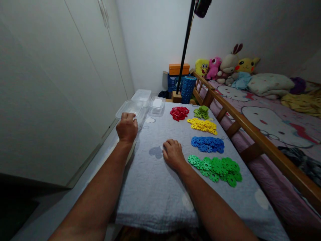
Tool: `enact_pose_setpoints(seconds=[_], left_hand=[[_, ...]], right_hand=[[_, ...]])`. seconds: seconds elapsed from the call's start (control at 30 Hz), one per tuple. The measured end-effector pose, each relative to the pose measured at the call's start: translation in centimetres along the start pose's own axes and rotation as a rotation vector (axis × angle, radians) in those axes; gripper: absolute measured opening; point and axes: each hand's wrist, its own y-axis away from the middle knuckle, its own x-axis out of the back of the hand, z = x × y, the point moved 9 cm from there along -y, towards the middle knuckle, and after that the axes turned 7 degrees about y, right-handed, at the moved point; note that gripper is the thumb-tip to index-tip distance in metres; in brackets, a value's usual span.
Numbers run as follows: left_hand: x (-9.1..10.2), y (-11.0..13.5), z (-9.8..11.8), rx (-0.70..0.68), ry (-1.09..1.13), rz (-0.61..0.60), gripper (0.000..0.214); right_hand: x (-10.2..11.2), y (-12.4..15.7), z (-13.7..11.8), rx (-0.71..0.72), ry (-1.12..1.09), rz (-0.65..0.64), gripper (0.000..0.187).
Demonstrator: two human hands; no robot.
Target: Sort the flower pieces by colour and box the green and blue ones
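The left hand [127, 128] curls at the clear container [129, 106] on the tabletop [155, 194]; I can't tell if it grips. The right hand [173, 153] rests half-curled, contents unseen. A one-sided tug might tip the container.

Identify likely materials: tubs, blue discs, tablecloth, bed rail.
Tubs: likely clear plastic, glossy; see-through walls, bright edges.
Blue discs: probably molded plastic; uniform solid colour, notched edges.
Tablecloth: fabric, matte; wrinkles and draped edge. Fibre unclear.
Bed rail: looks like wood, perhaps varnished; brown tone, slight sheen.
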Motion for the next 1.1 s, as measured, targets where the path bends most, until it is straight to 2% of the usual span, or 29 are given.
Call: enact_pose_setpoints(seconds=[0.13, 0.23, 0.43, 0.57, 0.7, 0.8, 0.87, 0.97, 1.1], left_hand=[[0.4, 0.8, 1.3, -0.084, 0.008, 0.019, 0.024], [0.3, 2.3, 3.3, -0.149, 0.014, -0.018, 0.023], [-1.3, 7.3, 8.1, -0.3, 0.036, -0.152, 0.023], [-2.9, 10.5, 10.2, -0.394, 0.041, -0.244, 0.025], [-4.3, 12.4, 11.0, -0.455, 0.033, -0.294, 0.026], [-5.1, 13.2, 11.4, -0.494, 0.036, -0.328, 0.027], [-5.4, 13.6, 11.6, -0.512, 0.05, -0.337, 0.028], [-5.6, 14.0, 11.9, -0.52, 0.082, -0.36, 0.029], [-5.4, 14.6, 12.4, -0.556, 0.18, -0.463, 0.028]], right_hand=[[0.0, 0.0, 0.1, -0.004, -0.048, 0.002, 0.021], [0.6, -0.2, 0.9, -0.048, -0.169, 0.06, 0.027], [4.4, 0.1, 4.7, -0.204, -0.442, 0.41, 0.035], [5.3, 0.7, 6.7, -0.294, -0.585, 0.525, 0.035], [4.0, 0.5, 7.0, -0.339, -0.83, 0.465, 0.042], [2.2, 0.0, 6.3, -0.357, -1.088, 0.34, 0.057], [1.4, -0.2, 6.0, -0.387, -1.181, 0.3, 0.067], [0.9, -0.1, 6.3, -0.435, -1.208, 0.308, 0.071], [1.1, 0.2, 7.1, -0.467, -1.158, 0.354, 0.068]])
